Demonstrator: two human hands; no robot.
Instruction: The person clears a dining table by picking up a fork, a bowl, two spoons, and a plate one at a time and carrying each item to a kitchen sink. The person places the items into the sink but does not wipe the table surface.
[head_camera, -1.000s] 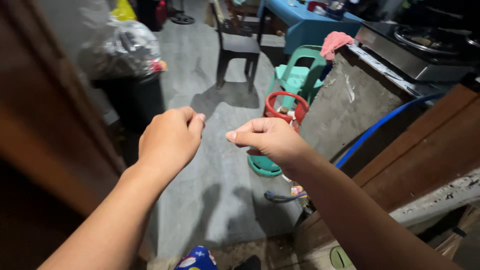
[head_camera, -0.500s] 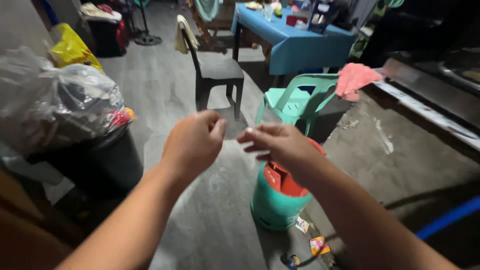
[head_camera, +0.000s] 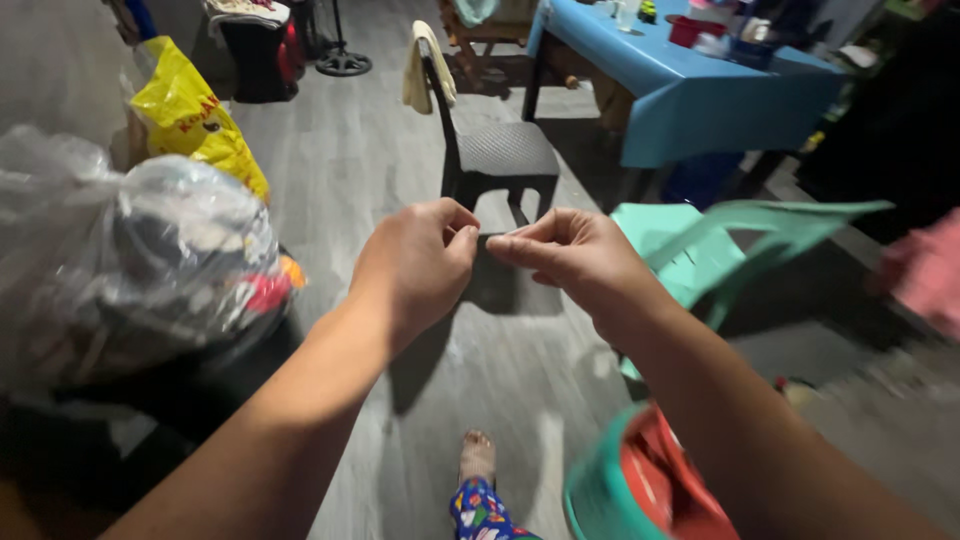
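Both my hands are raised in front of me at chest height, fingertips almost meeting. My left hand is curled into a pinch, thumb against forefinger, and anything in it is too small to see. My right hand also pinches, and a small pale sliver shows at its fingertips. I cannot tell what this sliver is. My bare foot and patterned trouser leg show below on the grey plank floor.
A clear plastic bag full of stuff sits on a dark bin at left, with a yellow bag behind it. Ahead stand a black chair, a blue-covered table and a tilted green plastic chair. A teal and red cylinder stands at lower right.
The view has tilted up and swung left, so the cylinder has slid to the bottom edge. My hands have come closer together, and their fingertips now nearly touch.
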